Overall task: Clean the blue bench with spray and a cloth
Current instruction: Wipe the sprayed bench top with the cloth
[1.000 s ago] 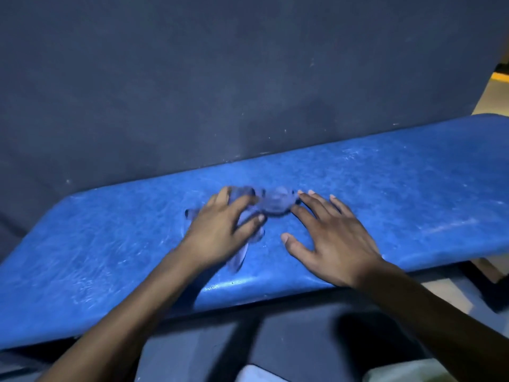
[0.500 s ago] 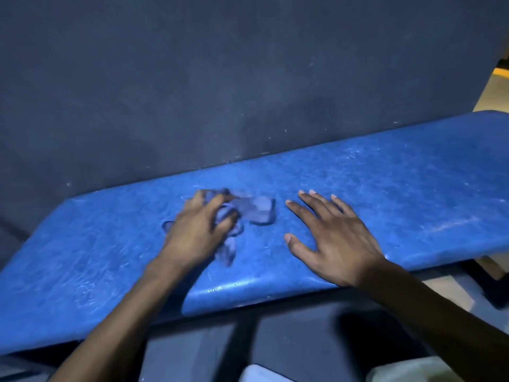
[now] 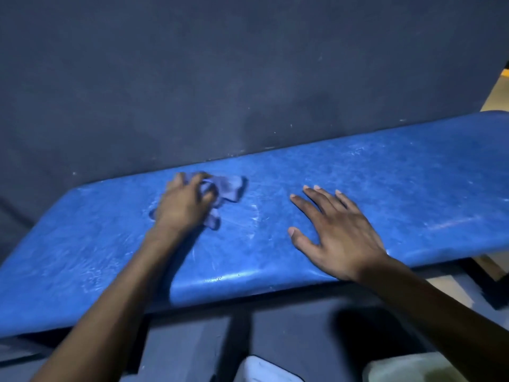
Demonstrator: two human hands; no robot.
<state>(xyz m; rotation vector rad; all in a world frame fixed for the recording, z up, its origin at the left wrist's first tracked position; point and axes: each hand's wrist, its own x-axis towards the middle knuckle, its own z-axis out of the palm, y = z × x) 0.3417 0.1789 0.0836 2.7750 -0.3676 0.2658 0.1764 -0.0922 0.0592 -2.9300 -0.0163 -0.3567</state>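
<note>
Head view: my two hands on the blue bench [image 3: 385,188], whose long axis runs left to right, rising toward the right.
My left hand [image 3: 184,205] curls round the crumpled cloth [image 3: 228,186] on the left half of the seat; my right hand [image 3: 338,232] lies flat and spread, well apart from it.

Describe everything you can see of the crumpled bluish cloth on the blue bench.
The crumpled bluish-purple cloth looks like thin, soft fabric, bunched into loose folds with a flap trailing toward the bench's front edge. It lies on the glossy, streaked blue bench top, left of centre and toward the dark wall. The left hand covers much of it, fingers curled into its folds. The image is slightly blurred.
</note>
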